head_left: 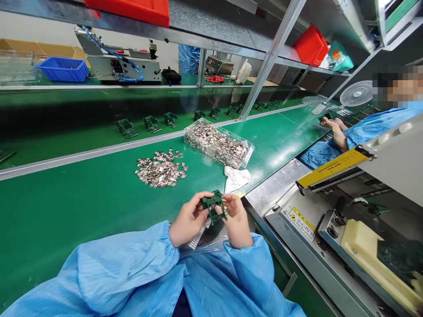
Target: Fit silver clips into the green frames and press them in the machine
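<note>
Between my two hands, just above the bench's near edge, is a dark green plastic frame (213, 203) with openings in it. My left hand (189, 220) pinches its left side between thumb and fingers. At its right side are the curled fingers of my right hand (237, 222); whether a small part is pinched there too I cannot make out. Below the frame a pale ribbed strip (199, 234) shows beside my left hand. A heap of small shiny metal pieces (161, 168) lies on the green bench (99, 198), beyond my hands and to the left.
A clear tray (246, 158) full of metal pieces stands ahead, with a white cloth (236, 178) near it. Similar green frames (151, 124) line the conveyor behind. A machine (304, 224) with a yellow guard borders my right. Farther right, a co-worker's hands (333, 125) hold a dark part.
</note>
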The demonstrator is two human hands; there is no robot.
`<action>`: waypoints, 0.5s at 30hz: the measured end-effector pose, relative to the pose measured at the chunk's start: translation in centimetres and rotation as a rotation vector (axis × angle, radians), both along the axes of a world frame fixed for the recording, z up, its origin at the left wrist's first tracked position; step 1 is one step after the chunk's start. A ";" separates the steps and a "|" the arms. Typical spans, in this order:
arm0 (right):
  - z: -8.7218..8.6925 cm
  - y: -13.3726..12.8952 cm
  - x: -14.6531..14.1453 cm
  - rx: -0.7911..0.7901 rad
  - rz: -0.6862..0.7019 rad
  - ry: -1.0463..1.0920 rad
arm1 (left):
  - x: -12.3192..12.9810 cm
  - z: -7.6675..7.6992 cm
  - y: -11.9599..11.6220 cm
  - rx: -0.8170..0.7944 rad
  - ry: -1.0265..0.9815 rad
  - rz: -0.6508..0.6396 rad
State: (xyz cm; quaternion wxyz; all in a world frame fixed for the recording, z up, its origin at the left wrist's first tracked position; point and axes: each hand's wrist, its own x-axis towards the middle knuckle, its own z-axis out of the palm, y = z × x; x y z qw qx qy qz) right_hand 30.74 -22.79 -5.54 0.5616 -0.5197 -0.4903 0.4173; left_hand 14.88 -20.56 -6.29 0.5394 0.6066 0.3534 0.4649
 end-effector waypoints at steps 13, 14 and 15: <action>4.6 -14.3 13.7 0.271 -0.390 -0.281 | 11.7 9.4 1.5 0.241 0.219 -0.853; 4.4 -16.2 15.4 0.313 -0.604 -0.262 | 14.6 9.8 1.4 0.331 0.189 -0.833; 4.3 -17.9 17.0 0.364 -0.829 -0.246 | 17.5 10.0 1.1 0.427 0.151 -0.798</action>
